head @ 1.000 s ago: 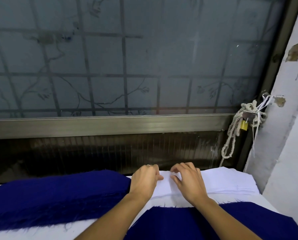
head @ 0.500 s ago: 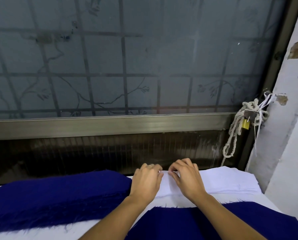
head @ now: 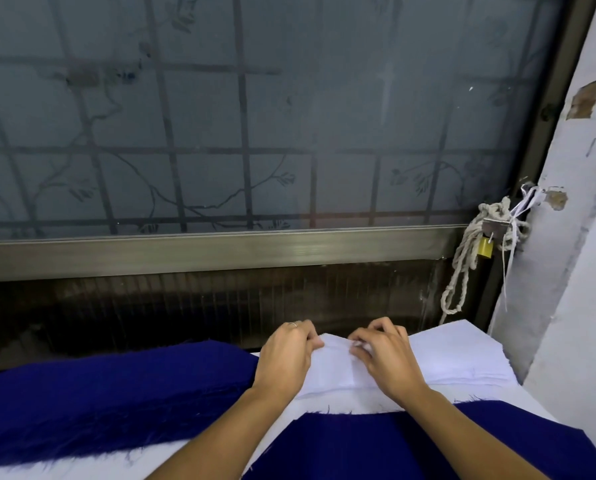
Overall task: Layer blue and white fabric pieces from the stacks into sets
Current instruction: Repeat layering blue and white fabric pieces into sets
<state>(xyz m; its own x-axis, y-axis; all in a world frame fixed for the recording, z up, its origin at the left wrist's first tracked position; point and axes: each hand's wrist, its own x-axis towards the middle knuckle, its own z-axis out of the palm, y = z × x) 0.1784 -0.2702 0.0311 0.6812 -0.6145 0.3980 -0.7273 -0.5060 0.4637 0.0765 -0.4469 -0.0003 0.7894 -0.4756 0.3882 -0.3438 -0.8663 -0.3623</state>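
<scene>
A stack of white fabric pieces (head: 462, 358) lies at the back right of the table. My left hand (head: 284, 358) and my right hand (head: 386, 356) both pinch the far edge of the top white piece (head: 334, 365), which is raised and creased between them. A thick stack of blue fabric (head: 99, 400) with frayed edges lies to the left. A single blue piece (head: 376, 448) is spread flat in front, under my forearms.
The white table top (head: 338, 403) shows between the stacks. A frosted window with a metal frame (head: 220, 251) runs close behind. A rope and a yellow padlock (head: 485, 249) hang at the right by a white wall (head: 573, 306).
Both hands have drawn closer together on the white stack, and the far edge of the top white piece has come up between the fingers.
</scene>
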